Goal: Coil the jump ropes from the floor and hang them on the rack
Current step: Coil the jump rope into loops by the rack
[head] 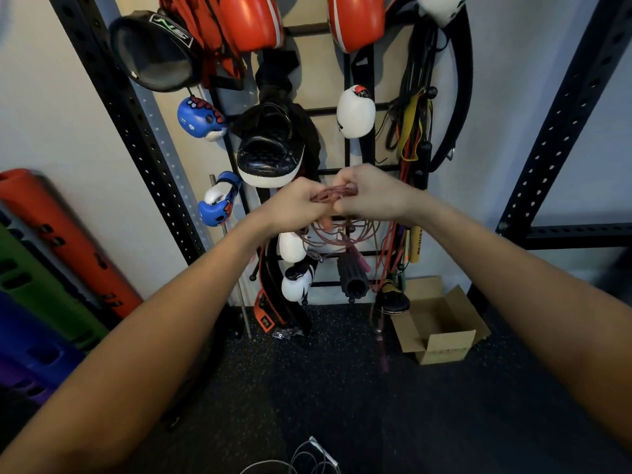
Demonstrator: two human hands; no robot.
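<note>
Both my hands are raised in front of the wall rack (355, 111), gripping a thin pink jump rope (337, 193) bunched into a coil between them. My left hand (297, 203) pinches the coil's left side and my right hand (366, 196) holds its right side, knuckles nearly touching. Loops of the pink rope hang below the hands, and its pink handles (359, 260) dangle in front of the rack. Another jump rope (307, 460), thin and grey, lies loose on the dark floor at the bottom edge of view.
The rack carries boxing gloves (219, 200), orange pads (253, 22), a black focus mitt (270, 155), and bands and ropes (413, 131) at the right. An open cardboard box (441, 323) sits on the floor. Coloured rolled mats (51, 268) lean at the left. Black uprights (561, 131) flank the rack.
</note>
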